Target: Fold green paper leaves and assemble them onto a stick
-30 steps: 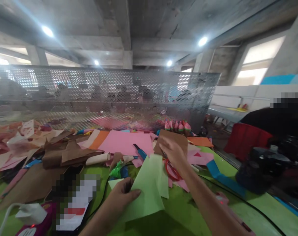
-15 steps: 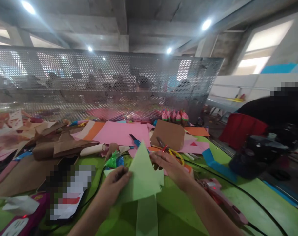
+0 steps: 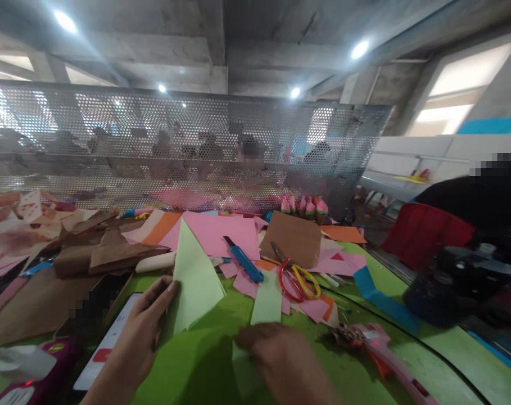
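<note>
My left hand (image 3: 149,315) pinches the left edge of a pale green folded paper (image 3: 196,275), which stands up to a pointed tip. Low in the middle, my right hand (image 3: 284,360) is smeared by motion above a pale green paper strip (image 3: 247,368) on the table; whether it touches the strip I cannot tell. Another pale green paper piece (image 3: 267,298) lies just beyond it. Close by are a blue utility knife (image 3: 247,263) and scissors with red and yellow handles (image 3: 306,281).
At right lies a pink glue gun (image 3: 377,349) with a black cable. Phones (image 3: 107,337) lie at left beside a purple device (image 3: 40,371). Pink and brown paper sheets (image 3: 291,239) cover the back, before a perforated metal screen (image 3: 238,129). A person in black (image 3: 483,197) is at right.
My left hand has carried the folded paper left, uncovering the knife and scissors. My right hand has left the paper and come down toward the near strip.
</note>
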